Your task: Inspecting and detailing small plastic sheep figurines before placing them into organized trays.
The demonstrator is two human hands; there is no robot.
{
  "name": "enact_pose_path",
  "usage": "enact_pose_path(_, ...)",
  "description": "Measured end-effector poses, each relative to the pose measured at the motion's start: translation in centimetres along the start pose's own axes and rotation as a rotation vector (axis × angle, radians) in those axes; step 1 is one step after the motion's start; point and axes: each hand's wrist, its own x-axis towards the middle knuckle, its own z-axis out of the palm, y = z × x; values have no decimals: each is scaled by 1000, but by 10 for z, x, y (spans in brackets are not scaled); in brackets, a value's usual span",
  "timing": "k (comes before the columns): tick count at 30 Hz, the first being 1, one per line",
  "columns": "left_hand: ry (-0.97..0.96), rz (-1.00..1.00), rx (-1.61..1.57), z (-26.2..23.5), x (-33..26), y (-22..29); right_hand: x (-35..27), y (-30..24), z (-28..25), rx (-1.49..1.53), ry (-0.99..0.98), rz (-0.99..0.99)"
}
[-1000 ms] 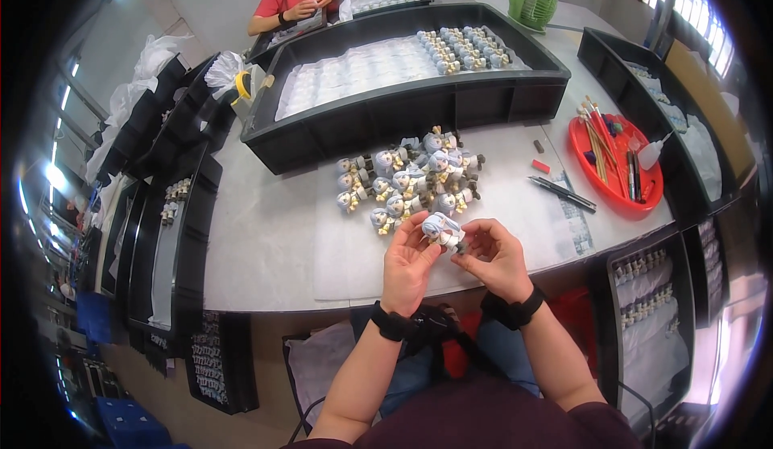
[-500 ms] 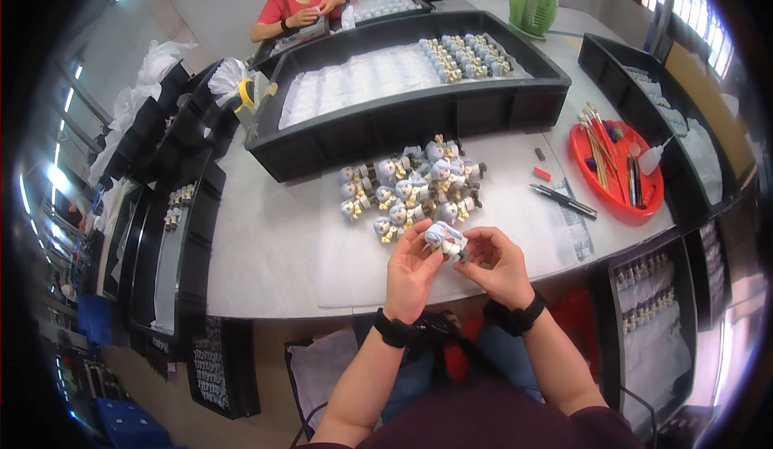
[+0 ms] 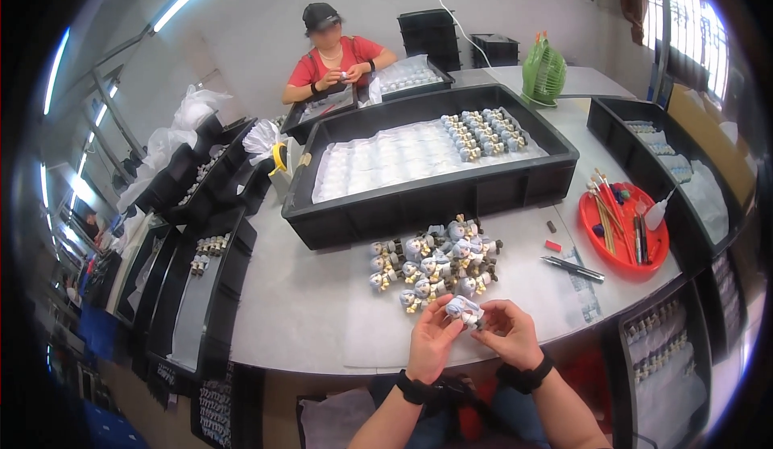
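Observation:
Between my two hands is a small figurine (image 3: 465, 310) with pale blue-grey hair and a white body. My left hand (image 3: 431, 343) pinches it at the hair side. The fingers of my right hand (image 3: 510, 333) close on its lower end. Just beyond my hands, a heap of similar figurines (image 3: 435, 265) lies on the white table (image 3: 282, 304). Behind the heap stands a large black tray (image 3: 435, 194) lined with white padded sheet. Rows of figurines (image 3: 483, 133) fill the right part of that tray.
A red dish (image 3: 614, 260) with brushes and pens sits at the right, beside pens (image 3: 572, 269) and a red block (image 3: 553, 246). Black trays stand left (image 3: 221, 320) and right (image 3: 692, 207). Across the table a person in red (image 3: 346, 58) handles a small piece. A green fan-shaped object (image 3: 545, 74) stands behind.
The view has tilted upward, so the table and tray appear lower and more of the person opposite shows. Both my hands keep hold of the figurine.

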Motion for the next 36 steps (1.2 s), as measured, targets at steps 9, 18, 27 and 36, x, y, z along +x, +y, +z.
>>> enact_pose_path(9,20,-19,-52,2,0,2,0,1,0,25,9,22)
enact_pose_path(18,19,-26,-72,2,0,2,0,5,1,31,14,16)
enact_pose_path(27,31,-13,-5,7,0,2,0,-4,0,97,13,76)
enact_pose_path(36,-9,-6,140,7,0,-2,3,1,1,170,117,17)
